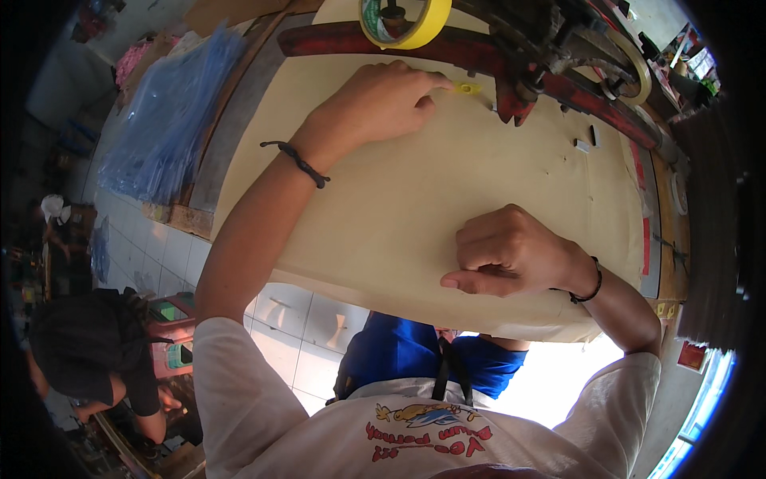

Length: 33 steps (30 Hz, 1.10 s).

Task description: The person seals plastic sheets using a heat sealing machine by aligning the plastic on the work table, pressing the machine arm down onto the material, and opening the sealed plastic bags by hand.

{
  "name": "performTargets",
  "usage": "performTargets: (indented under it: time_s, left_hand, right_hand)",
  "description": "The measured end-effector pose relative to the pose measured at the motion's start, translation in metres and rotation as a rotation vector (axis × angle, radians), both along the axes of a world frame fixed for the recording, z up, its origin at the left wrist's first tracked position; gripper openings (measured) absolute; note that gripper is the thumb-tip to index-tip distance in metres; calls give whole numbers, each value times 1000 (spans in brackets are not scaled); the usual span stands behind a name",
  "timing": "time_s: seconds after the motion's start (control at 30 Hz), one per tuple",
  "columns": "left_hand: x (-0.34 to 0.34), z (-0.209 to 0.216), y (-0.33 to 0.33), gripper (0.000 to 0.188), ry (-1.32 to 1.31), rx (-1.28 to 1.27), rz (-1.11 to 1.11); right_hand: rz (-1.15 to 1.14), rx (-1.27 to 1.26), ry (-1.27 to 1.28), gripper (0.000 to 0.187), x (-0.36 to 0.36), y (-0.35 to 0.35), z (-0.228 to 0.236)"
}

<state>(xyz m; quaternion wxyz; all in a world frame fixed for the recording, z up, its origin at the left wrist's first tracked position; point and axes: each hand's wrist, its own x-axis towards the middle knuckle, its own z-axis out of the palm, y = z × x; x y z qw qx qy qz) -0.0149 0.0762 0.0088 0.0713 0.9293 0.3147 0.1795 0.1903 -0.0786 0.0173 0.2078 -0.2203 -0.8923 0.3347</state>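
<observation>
My left hand [383, 100] lies over the tan sheet [383, 199] on the table. Its index finger stretches out to the edge of a small yellow piece [468, 88], and the thumb is held apart from it. The other fingers curl underneath, partly hidden. Closer to me on the right, my right hand [515, 251] rests on the sheet with its fingers curled in and the thumb lying forward. Whether anything is inside that curl cannot be seen. A dark and red metal tool [511, 72] with a pointed red tip stands over the far part of the sheet.
A yellow tape roll [431, 28] and a clear roll [638, 76] hang on the metal frame. Small metal bits [582, 145] lie at the right. Clear plastic sheets [167, 120] are stacked to the left. Another person [88, 351] bends over at the lower left.
</observation>
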Motion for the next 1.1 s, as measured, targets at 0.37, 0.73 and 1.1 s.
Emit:
performTargets:
  time_s: [0.37, 0.73, 1.1]
  left_hand:
    - [-1, -2, 1, 41, -15, 12, -9]
    - [-1, 3, -1, 42, 59, 9, 19]
    - [1, 8, -3, 43, 39, -85, 29]
  right_hand:
    - [10, 11, 20, 43, -1, 0, 0]
    - [-1, 4, 6, 44, -1, 0, 0]
    - [4, 22, 24, 43, 0, 0, 0]
